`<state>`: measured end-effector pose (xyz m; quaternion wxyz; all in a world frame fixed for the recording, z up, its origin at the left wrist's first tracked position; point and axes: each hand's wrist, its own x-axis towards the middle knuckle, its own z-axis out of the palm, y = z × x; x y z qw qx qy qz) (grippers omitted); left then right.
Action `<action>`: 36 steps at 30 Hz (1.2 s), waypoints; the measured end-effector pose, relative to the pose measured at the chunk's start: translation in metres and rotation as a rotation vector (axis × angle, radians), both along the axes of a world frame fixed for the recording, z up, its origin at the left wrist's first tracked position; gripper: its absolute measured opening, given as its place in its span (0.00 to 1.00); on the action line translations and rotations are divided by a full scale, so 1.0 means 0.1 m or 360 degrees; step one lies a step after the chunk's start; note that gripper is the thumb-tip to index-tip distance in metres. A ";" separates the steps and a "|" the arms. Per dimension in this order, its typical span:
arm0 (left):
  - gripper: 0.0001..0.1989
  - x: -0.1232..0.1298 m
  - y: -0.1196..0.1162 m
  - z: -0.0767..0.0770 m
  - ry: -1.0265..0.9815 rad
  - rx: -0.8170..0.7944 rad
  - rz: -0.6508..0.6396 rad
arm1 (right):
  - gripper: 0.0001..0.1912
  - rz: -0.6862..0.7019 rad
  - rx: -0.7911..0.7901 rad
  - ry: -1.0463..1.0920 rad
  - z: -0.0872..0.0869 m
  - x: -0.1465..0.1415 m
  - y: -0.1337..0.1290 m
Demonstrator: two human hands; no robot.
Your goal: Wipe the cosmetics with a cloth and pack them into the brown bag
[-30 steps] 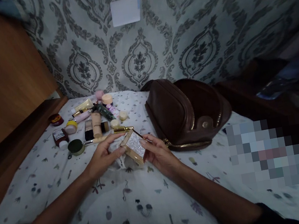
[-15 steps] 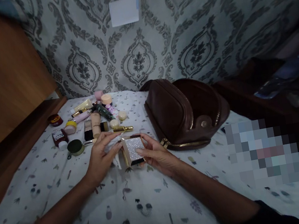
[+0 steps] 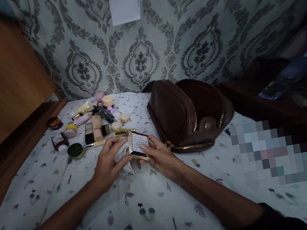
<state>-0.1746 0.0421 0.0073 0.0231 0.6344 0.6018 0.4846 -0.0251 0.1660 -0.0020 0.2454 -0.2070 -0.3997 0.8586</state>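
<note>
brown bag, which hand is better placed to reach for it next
Probably the right hand: it is nearer the brown bag, though it holds the glittery case. The left hand is farther, on the case's other side.

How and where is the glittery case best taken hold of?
The case is probably best taken by its left and right edges, from both sides: its glittery top is flat, straight-edged and turned up. The right hand grips the right side; the left hand is at the left edge.
</note>
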 end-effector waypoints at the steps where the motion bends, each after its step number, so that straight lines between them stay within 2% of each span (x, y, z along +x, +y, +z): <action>1: 0.21 -0.01 0.00 0.01 -0.0019 0.0005 0.0006 | 0.29 -0.0004 -0.0009 0.0002 0.01 0.00 0.00; 5: 0.18 -0.08 0.02 0.05 -0.0127 0.0028 0.0092 | 0.20 -0.0009 -0.0029 0.0041 0.02 0.04 0.00; 11: 0.16 -0.13 0.04 0.11 -0.0258 0.0050 0.0192 | 0.19 0.0074 -0.0007 0.0055 0.00 0.05 0.04; 17: 0.17 -0.12 0.06 0.06 -0.0280 0.0108 0.0280 | 0.27 0.0243 -0.0005 0.0046 0.03 0.04 -0.01; 20: 0.19 -0.10 0.04 0.03 -0.0222 0.0058 0.0245 | 0.25 0.0284 0.0026 0.0036 0.05 0.04 -0.04; 28: 0.22 0.01 -0.01 0.01 0.0043 0.0040 -0.0053 | 0.23 0.0048 -0.0011 0.0076 0.02 0.04 0.00; 36: 0.21 0.00 -0.01 0.02 0.0172 0.0108 -0.0156 | 0.26 -0.0061 -0.0090 0.0136 0.01 0.01 0.01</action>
